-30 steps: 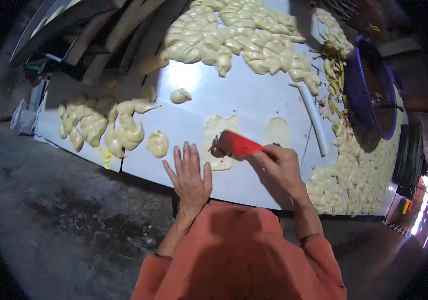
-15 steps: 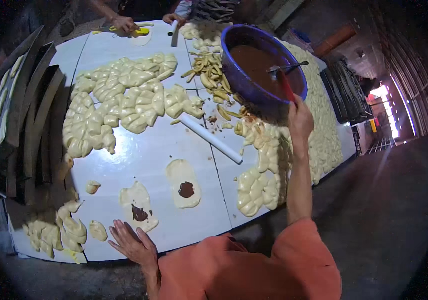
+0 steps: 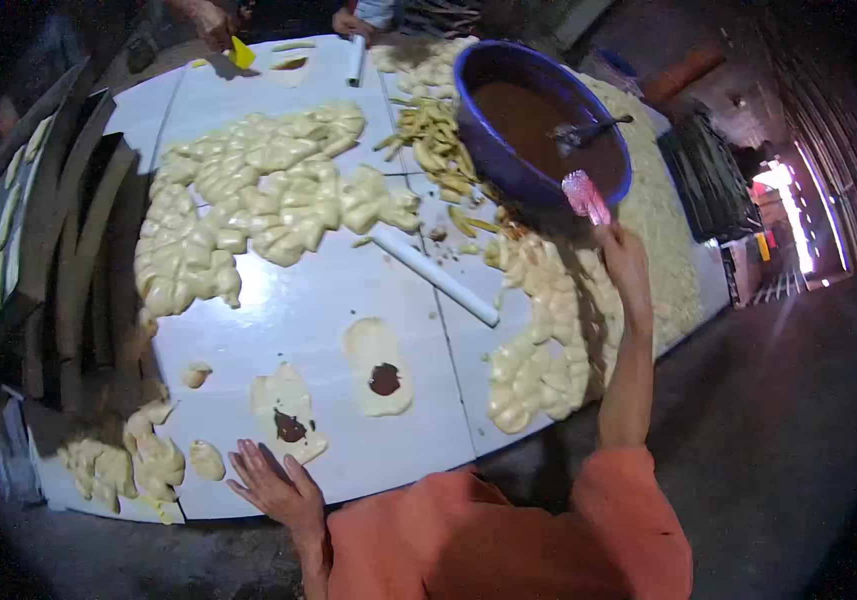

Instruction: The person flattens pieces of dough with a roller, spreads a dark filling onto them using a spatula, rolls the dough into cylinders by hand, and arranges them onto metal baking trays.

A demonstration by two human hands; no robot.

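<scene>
My right hand [image 3: 626,262] is closed round a red spoon-like utensil [image 3: 585,196], its glossy head raised at the near rim of a blue tub [image 3: 476,112]. Brown filling [image 3: 524,125] lies in the tub, with a dark-handled utensil [image 3: 589,131] resting in it. My left hand [image 3: 277,487] lies with fingers spread at the table's near edge, just below a flattened dough piece [image 3: 271,396] bearing a dark brown dab [image 3: 290,428]. To its right, another flattened dough piece [image 3: 374,346] carries a similar dab [image 3: 384,379]. A white rolling tube [image 3: 439,279] lies beyond them.
Many pale dough lumps [image 3: 289,200] cover the white table [image 3: 319,300]. Banana pieces [image 3: 436,145] sit beside the tub. Stacked trays [image 3: 79,240] stand at the left. Across the table, a person's hand [image 3: 211,25] holds a yellow scraper [image 3: 241,53]; another hand [image 3: 354,25] touches a tube [image 3: 356,60].
My right hand has lifted the red utensil out of the filling and up to the tub's near rim. My left hand stays put. Across the table, the yellow scraper has moved left off the dough.
</scene>
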